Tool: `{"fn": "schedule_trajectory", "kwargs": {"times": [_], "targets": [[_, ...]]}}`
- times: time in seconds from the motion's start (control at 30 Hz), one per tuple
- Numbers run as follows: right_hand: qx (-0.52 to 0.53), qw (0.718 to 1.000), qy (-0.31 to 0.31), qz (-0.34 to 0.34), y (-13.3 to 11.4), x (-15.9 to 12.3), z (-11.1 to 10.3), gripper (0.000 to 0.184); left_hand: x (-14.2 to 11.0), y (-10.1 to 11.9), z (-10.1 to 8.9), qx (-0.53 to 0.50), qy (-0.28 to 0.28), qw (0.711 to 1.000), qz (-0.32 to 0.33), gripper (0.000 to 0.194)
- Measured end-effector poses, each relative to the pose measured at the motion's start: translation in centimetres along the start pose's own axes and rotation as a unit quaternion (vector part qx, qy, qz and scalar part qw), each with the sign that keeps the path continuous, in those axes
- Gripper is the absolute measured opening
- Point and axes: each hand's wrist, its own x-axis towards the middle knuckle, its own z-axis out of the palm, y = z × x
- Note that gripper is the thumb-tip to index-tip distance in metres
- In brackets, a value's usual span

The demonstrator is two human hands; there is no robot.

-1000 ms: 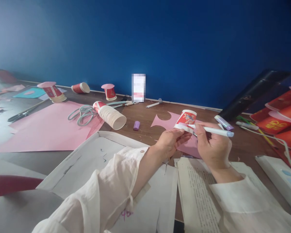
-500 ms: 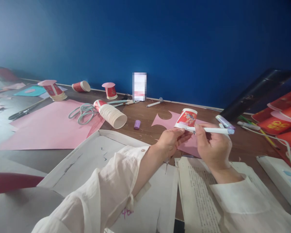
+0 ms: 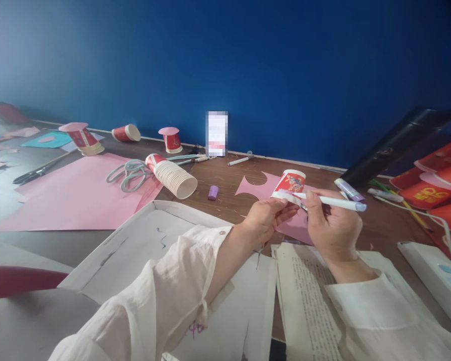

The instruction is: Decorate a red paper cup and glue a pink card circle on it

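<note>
Between the fingers of my left hand [image 3: 265, 218] is a red and white paper cup [image 3: 292, 181], tilted, with a small pink strip near its lower edge. My right hand [image 3: 334, 228] grips a white marker [image 3: 336, 201]. Its tip is close to the cup's lower edge; whether it touches I cannot tell. Under the cup lies a pink paper sheet [image 3: 253, 186] with rounded cut-outs. A purple glue stick cap [image 3: 212, 192] stands to the left of my hands, and a glue stick [image 3: 349, 190] lies to the right.
Stacked paper cups [image 3: 176, 178], a pale cord [image 3: 130, 175] and pink paper [image 3: 82, 195] lie to the left. Printed pages [image 3: 308, 301] and a white box lid [image 3: 128, 250] are in front. A black tube [image 3: 394, 145], red cups [image 3: 428, 193] and a power strip [image 3: 436, 281] occupy the right.
My right hand and the marker have shifted slightly right, the marker's rear end dipping a little. The cup has barely moved in my left hand.
</note>
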Motion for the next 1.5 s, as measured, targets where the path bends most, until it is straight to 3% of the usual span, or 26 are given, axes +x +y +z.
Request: {"fn": "schedule_trajectory", "kwargs": {"times": [0.23, 0.57, 1.1, 1.5], "targets": [[-0.005, 1.0, -0.02, 0.009, -0.31, -0.01, -0.26, 0.037, 0.14, -0.17, -0.2, -0.008, -0.008, 1.0, 0.011, 0.022], [0.009, 1.0, 0.011, -0.024, 0.11, 0.14, 0.0, 0.029, 0.07, -0.06, 0.01, 0.0, 0.004, 1.0, 0.002, 0.022], [-0.018, 1.0, -0.007, 0.009, 0.18, 0.05, -0.06, 0.039, 0.12, -0.02, -0.04, -0.002, 0.006, 1.0, -0.003, 0.023], [0.0, 1.0, 0.002, -0.001, 0.2, 0.17, -0.02, 0.035, -0.14, 0.3, 0.19, 0.004, 0.01, 1.0, -0.009, 0.021]]}}
